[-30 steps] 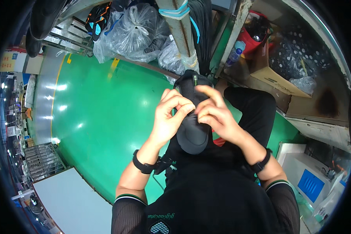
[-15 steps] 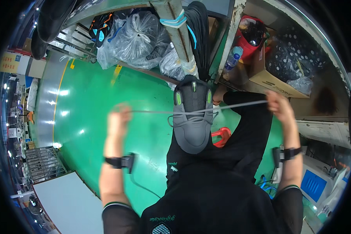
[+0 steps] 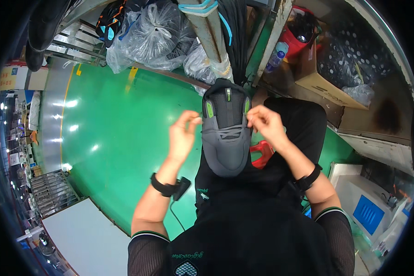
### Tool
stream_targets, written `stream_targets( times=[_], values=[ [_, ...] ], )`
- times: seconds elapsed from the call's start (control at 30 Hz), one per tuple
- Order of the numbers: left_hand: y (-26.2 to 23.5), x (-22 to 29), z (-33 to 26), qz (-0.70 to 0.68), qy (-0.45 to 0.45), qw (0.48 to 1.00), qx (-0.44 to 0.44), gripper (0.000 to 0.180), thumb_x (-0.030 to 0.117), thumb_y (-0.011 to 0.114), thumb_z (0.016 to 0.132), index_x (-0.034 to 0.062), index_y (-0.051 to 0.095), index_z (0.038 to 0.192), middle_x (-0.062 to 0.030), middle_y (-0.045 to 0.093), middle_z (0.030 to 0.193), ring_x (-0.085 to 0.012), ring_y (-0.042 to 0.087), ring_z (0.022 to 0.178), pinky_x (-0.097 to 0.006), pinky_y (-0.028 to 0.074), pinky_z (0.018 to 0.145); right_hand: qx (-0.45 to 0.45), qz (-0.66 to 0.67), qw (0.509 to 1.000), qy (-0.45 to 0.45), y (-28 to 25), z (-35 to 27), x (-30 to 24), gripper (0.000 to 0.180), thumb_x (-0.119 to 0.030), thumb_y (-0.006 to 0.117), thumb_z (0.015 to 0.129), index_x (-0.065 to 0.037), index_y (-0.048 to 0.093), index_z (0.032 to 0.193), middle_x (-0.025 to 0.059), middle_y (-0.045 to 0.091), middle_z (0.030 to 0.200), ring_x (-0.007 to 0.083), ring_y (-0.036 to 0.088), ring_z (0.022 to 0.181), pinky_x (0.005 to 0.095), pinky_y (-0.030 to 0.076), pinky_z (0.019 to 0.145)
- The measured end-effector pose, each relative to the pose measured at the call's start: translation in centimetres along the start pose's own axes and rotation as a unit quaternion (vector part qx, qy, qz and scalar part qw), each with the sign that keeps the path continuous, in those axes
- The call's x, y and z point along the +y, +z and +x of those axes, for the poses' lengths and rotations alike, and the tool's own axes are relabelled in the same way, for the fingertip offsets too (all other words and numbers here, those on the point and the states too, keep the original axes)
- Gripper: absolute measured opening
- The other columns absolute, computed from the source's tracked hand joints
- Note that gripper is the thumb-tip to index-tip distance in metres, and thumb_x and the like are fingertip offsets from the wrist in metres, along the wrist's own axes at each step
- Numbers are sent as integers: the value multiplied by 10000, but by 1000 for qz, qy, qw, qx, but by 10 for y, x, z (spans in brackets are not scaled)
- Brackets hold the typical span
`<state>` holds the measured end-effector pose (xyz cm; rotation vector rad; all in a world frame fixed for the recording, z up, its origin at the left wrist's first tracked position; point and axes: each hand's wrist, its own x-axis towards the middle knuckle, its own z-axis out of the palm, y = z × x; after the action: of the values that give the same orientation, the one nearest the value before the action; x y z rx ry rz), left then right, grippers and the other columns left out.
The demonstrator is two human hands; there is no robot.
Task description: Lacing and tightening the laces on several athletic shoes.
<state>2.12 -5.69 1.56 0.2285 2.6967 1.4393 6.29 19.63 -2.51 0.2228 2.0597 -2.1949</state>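
Note:
A dark grey sneaker [image 3: 227, 158] with bright green side patches rests over my black-trousered legs, its toe pointing toward me. Its grey shoelace [image 3: 230, 133] crosses the front below the tongue. My left hand [image 3: 183, 135] is beside the sneaker's left edge, thumb and fingertips pinched together. At the opposite edge, by the green patch, my right hand [image 3: 267, 124] also has its fingers closed in a pinch. Whatever lies between either hand's fingertips is too small to make out.
A metal post [image 3: 207, 34] wrapped with blue ties stands beyond the sneaker. Clear plastic bags [image 3: 154, 39] fill a rack at the far left. On a shelf at the right are a cardboard box [image 3: 326, 87] and a bottle [image 3: 276, 60]. A red object [image 3: 262, 156] lies between my legs.
Both hands have come inward from wide apart to the sneaker's two sides. The shoelace, stretched between them before, now lies across the sneaker without long taut ends.

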Motion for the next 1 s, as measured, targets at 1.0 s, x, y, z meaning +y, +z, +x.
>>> stream_targets(
  times=[1.0],
  values=[
    [13, 17, 11, 142, -31, 983, -116, 133, 163, 669, 805, 49, 629, 750, -11, 555, 617, -157, 519, 588, -312, 411, 588, -144, -549, 752, -334, -13, 22, -66, 358, -147, 697, 723, -71, 538, 1035, 73, 526, 977, 246, 628, 768, 334, 506, 563]
  ],
)
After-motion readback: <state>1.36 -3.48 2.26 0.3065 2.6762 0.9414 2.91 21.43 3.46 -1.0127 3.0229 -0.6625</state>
